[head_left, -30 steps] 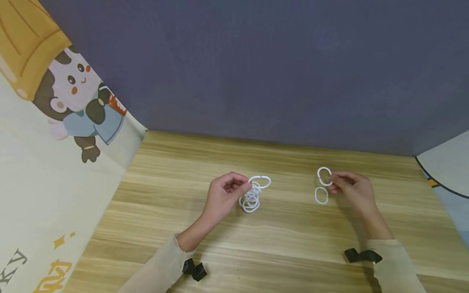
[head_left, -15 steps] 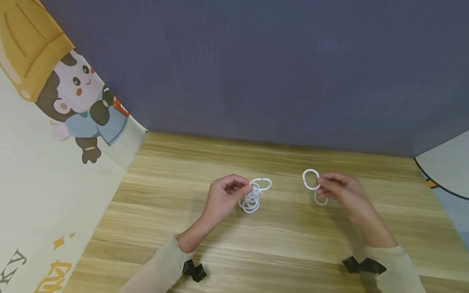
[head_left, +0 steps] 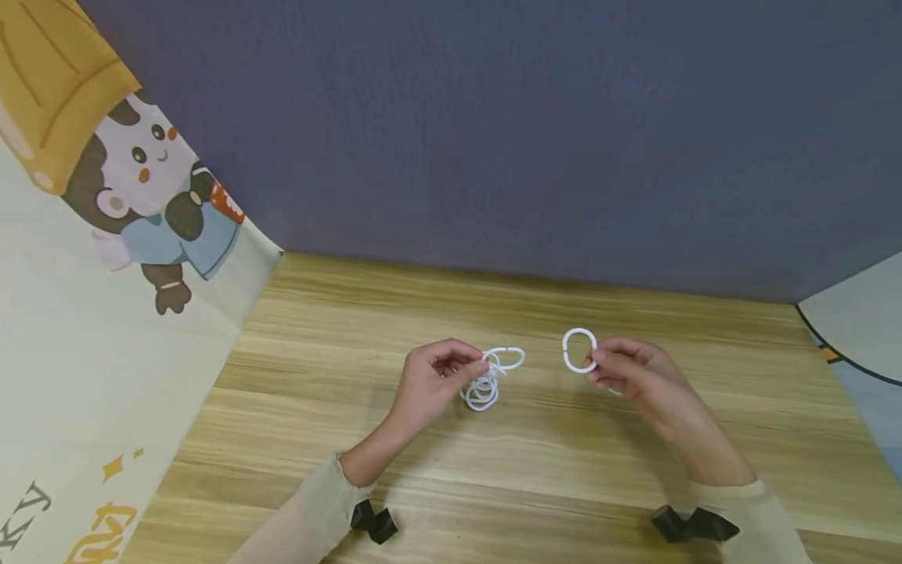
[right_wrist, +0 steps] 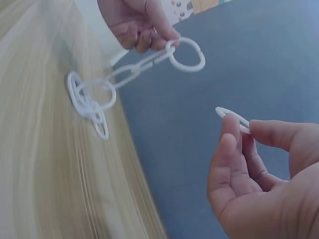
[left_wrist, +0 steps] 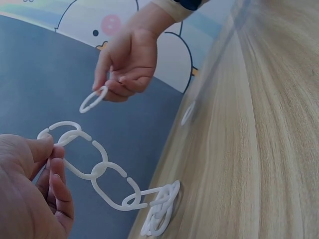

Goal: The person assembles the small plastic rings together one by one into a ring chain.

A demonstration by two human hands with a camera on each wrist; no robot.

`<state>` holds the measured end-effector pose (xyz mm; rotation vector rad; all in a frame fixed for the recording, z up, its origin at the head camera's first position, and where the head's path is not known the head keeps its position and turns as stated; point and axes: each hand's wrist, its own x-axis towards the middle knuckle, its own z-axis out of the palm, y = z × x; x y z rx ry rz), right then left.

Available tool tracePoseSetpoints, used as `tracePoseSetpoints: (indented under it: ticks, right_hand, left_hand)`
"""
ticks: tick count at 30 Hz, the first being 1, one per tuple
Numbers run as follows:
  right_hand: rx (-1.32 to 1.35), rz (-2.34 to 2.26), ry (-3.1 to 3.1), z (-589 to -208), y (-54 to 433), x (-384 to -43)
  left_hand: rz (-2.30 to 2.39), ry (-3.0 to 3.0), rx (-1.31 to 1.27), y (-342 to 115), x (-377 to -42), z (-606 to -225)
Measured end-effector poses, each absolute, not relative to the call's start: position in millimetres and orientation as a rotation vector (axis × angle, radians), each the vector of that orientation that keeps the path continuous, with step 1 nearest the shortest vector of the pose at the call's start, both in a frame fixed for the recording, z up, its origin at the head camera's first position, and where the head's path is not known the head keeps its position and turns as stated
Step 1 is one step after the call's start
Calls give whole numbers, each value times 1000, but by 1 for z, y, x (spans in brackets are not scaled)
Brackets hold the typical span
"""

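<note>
My left hand (head_left: 438, 376) pinches the end ring of a chain of white plastic rings (left_wrist: 103, 171). From the fingers the chain hangs down, its lower rings heaped on the wooden table, as the left wrist view shows. To the right, my right hand (head_left: 644, 380) holds a single white ring (head_left: 565, 352) between thumb and fingers, raised above the table. This ring has a small gap in its side and stands apart from the chain. Another loose white ring (left_wrist: 188, 113) lies on the table, mostly hidden behind the right hand in the head view.
The wooden table (head_left: 395, 486) spans the space under both hands. A dark blue-grey panel (head_left: 493, 141) rises along its far edge. Pale walls with cartoon prints (head_left: 158, 180) flank it on the left and right. Black bands (head_left: 373, 522) hang at the sleeves.
My right hand has moved left with its ring, toward the chain, and now covers most of the loose ring on the table. The left hand has stayed almost still.
</note>
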<state>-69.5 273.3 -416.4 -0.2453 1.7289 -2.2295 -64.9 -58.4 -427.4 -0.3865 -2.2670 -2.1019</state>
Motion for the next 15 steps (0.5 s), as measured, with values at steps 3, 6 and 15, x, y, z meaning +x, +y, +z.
tracePoseSetpoints:
  ticks: [3, 6, 15]
  right_hand:
    - [-310, -2244, 1663, -415, 267, -68]
    - [-342, -2217, 1632, -412, 260, -66]
    - [-308, -2151, 1623, -402, 238, -59]
  left_hand:
    - [-2111, -2272, -387, -58, -64, -427]
    - [-2119, -2276, -395, -58, -63, -428]
    - [-2098, -2286, -417, -59, -60, -431]
